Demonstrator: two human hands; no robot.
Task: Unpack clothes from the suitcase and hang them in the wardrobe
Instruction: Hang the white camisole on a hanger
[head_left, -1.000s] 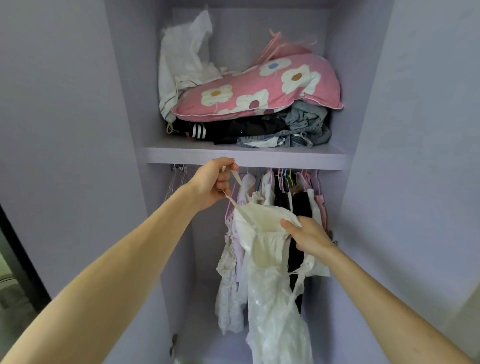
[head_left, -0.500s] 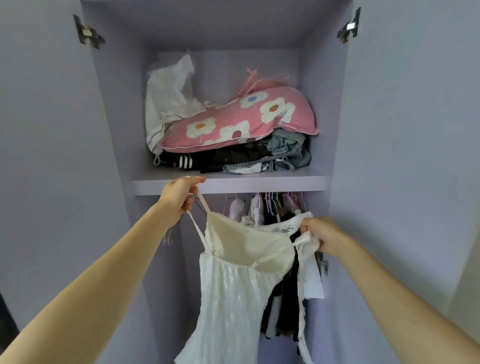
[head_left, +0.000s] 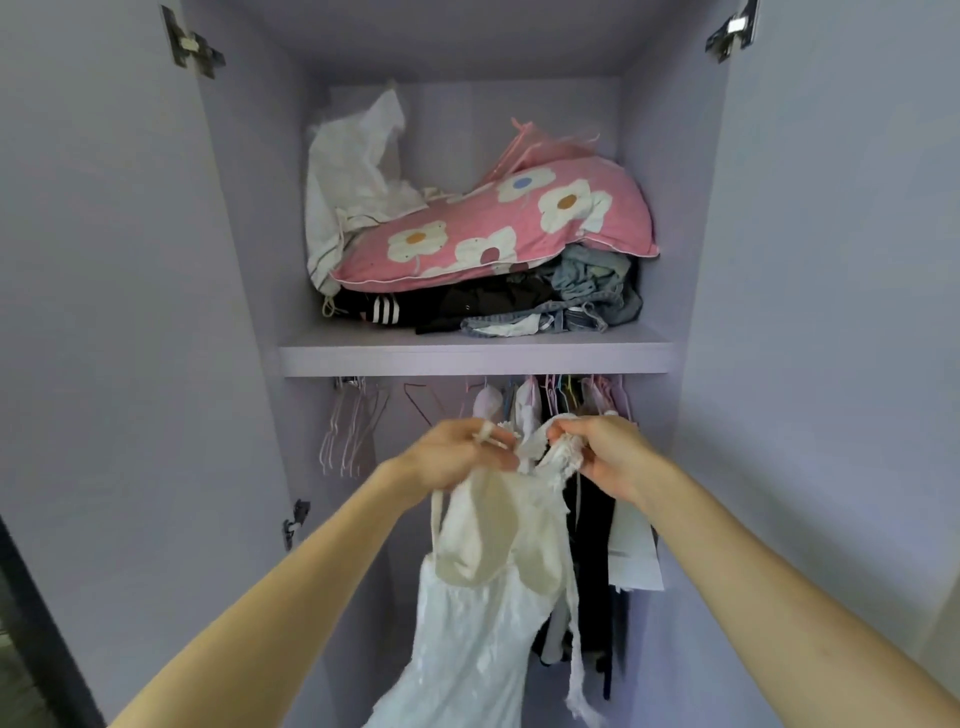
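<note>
A white strappy dress (head_left: 483, 613) hangs in front of the open lilac wardrobe (head_left: 234, 312). My left hand (head_left: 452, 457) grips one of its thin shoulder straps, which loops over a finger. My right hand (head_left: 602, 452) pinches the bunched lace top edge close beside it. Both hands are level with the hanging clothes, just below the shelf (head_left: 475, 358). The suitcase is out of view.
Empty pink wire hangers (head_left: 353, 426) hang at the left of the rail. Dark and pale garments (head_left: 592, 519) fill its right half. On the shelf lie a pink flowered pillow (head_left: 498, 228), a white bag (head_left: 353, 176) and folded dark and denim clothes (head_left: 519, 306).
My hands have come together, bunching the dress top that was spread wide half a second ago. The view has drawn back from the wardrobe.
</note>
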